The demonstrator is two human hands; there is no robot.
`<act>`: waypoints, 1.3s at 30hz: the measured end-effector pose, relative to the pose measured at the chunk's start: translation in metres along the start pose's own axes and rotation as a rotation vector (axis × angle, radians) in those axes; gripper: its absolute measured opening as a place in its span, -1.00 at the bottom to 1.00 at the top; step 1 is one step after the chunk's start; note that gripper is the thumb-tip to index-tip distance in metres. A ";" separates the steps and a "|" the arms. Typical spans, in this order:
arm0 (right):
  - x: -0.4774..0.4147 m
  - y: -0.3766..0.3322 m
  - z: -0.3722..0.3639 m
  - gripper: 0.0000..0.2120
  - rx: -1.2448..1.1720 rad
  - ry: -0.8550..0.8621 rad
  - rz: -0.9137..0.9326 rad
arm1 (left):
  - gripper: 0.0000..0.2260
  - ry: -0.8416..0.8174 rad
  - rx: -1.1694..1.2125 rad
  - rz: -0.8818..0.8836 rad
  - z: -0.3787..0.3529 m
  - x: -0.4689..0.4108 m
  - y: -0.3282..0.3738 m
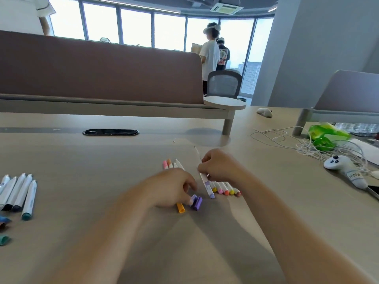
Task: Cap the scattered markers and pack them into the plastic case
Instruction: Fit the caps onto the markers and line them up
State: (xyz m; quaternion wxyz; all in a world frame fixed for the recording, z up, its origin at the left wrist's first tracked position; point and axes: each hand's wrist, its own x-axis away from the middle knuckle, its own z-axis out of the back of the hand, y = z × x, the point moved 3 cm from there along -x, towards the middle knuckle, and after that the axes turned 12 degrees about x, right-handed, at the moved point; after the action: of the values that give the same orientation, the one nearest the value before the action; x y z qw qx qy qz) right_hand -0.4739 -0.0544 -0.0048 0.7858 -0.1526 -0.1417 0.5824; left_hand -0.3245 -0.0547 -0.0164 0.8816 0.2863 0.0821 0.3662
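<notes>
**Both hands at work among loose markers**

On the worktop [102, 201], the left hand [172, 187] closes its grip on a lilac cap [193, 199], with a purple cap [198, 203] and an orange cap [180, 208] just beside it. Farther back, the right hand [220, 167] has its grip wrapped round a lilac-ended marker [209, 189], next to a row of markers [223, 187]. More markers [172, 163] lie beyond the left hand.

Strong daylight is coming at you through the windows [135, 27], blown out near white. Your tabletop [82, 160] reads bright and even, with soft shadows pooling under your forearms [114, 232]. The wide lens bows the window frames, and the markers [18, 193] at the left edge are stretched and soft.
</notes>
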 end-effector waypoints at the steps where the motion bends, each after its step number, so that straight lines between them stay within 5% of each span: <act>1: 0.003 0.002 0.000 -0.77 -0.021 0.023 0.006 | -0.74 -0.019 -0.019 -0.003 -0.001 0.000 0.001; 4: 0.009 0.006 -0.001 -0.76 -0.084 0.055 0.016 | -0.86 -0.040 -0.014 -0.011 -0.005 -0.002 0.000; 9: 0.017 0.005 0.001 -0.79 -0.139 0.057 0.055 | -0.78 -0.031 -0.011 -0.020 -0.008 -0.004 -0.002; 12: 0.018 0.007 0.002 -0.83 -0.175 0.043 0.052 | -0.86 0.124 0.075 0.001 -0.002 -0.006 -0.006; 19: 0.026 0.007 -0.002 -0.86 -0.317 -0.125 0.128 | -0.88 0.545 0.784 0.242 0.016 -0.007 -0.029; 25: 0.035 -0.007 -0.006 -0.93 -0.405 -0.323 0.274 | -0.88 0.653 1.383 0.286 0.018 -0.003 -0.041; 39: 0.033 -0.006 -0.010 -0.84 -0.294 -0.320 0.305 | -0.96 0.678 1.221 0.237 0.017 -0.005 -0.042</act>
State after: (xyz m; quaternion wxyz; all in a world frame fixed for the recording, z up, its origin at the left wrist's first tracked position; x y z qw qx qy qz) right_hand -0.4552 -0.0252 -0.0101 0.6260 -0.1905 -0.3225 0.6839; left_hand -0.2972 -0.0895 -0.0262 0.4436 0.6065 0.5110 0.4173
